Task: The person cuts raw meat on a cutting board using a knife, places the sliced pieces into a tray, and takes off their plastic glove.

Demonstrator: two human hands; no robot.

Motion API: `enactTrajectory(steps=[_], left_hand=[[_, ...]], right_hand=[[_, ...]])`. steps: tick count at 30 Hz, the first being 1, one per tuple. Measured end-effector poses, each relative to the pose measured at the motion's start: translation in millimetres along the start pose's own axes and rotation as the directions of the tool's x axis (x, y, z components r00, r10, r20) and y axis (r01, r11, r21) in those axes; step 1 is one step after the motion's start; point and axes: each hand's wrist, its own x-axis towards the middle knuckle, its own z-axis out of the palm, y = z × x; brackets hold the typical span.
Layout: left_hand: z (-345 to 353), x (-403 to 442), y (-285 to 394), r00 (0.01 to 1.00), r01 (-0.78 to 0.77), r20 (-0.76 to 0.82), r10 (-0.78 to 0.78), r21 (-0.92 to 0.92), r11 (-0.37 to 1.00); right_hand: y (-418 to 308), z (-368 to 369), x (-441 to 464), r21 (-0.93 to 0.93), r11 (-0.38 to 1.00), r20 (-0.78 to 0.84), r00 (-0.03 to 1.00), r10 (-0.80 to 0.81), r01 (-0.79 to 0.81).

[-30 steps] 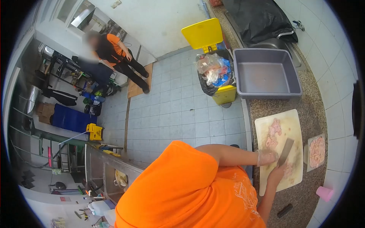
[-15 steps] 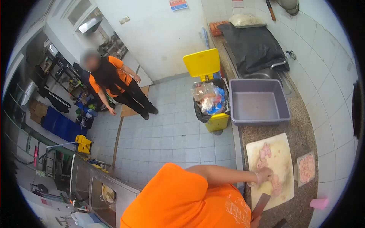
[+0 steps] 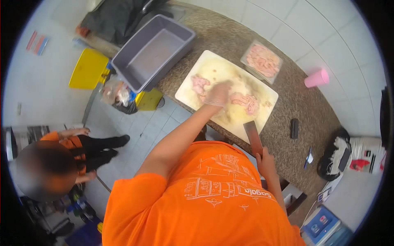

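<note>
My left hand (image 3: 218, 94), in a clear glove, is over the middle of a white cutting board (image 3: 242, 125). Motion blurs its fingers, so I cannot see whether they hold anything. On one side of it lies a small heap of pale pink raw meat (image 3: 200, 83); more raw meat strips (image 3: 245, 102) lie on the other. My right hand (image 3: 266, 162) grips a cleaver (image 3: 253, 137) by its handle, with the blade's end over the board's near right edge. Behind the board stands a clear tub of raw meat (image 3: 262, 60).
A grey plastic bin (image 3: 154, 53) sits on the speckled counter (image 3: 213, 22), left of the board. Toward the right are a pink cup (image 3: 317, 78), a black object (image 3: 294, 128) and a blue pen (image 3: 307, 160). A yellow trash bin (image 3: 148, 99) and another person (image 3: 96, 149) are at left.
My view has turned down toward the counter, bringing its right end into sight. My left hand stays over the board, now blurred. The cleaver remains in my right hand.
</note>
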Motion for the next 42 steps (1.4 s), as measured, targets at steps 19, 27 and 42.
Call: enactTrajectory(steps=[19, 27, 42], left_hand=[[21, -41, -12, 0.973, 0.226, 0.023, -0.228, 0.079, 0.971], [12, -66, -12, 0.971, -0.229, 0.151, 0.184, 0.383, 0.895], [53, -46, -24, 0.970, -0.232, 0.163, 0.178, 0.422, 0.877]], right_hand=[[-88, 5, 63, 0.001, 0.998, -0.066, 0.996, -0.055, 0.055], [-85, 30, 72, -0.052, 0.995, -0.120, 0.990, 0.076, -0.083], [-32, 64, 107, -0.075, 0.996, -0.128, 0.991, 0.034, -0.043]])
